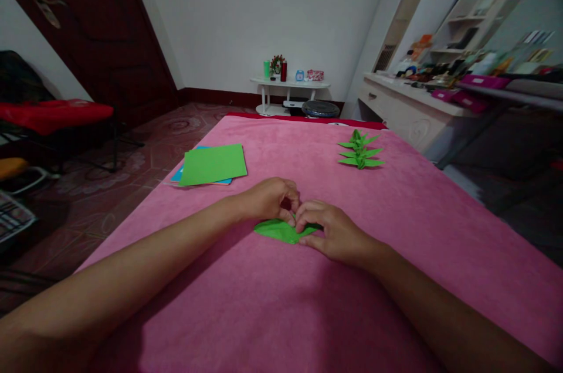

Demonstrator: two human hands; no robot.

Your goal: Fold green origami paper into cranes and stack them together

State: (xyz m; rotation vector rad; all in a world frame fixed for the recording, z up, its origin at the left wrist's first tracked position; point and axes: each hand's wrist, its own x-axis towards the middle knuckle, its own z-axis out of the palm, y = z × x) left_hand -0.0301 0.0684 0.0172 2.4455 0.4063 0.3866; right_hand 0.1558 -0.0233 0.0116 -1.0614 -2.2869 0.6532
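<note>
A piece of folded green paper (281, 232) lies on the pink cloth in front of me, its left part showing and its right part covered by fingers. My left hand (273, 200) comes in from the left, fingers curled and pinching at the paper's upper edge. Pressed close beside it, my right hand (328, 229) grips the right side of the paper between thumb and fingers. The fingertips of both hands meet near the paper's middle, hiding the fold there.
A stack of green and blue paper sheets (214, 165) rests at the left on the pink cloth (290, 314). Folded green paper figures (360, 153) sit at the far right. Behind stand a small white table (290, 83) and a cluttered white desk (409, 94).
</note>
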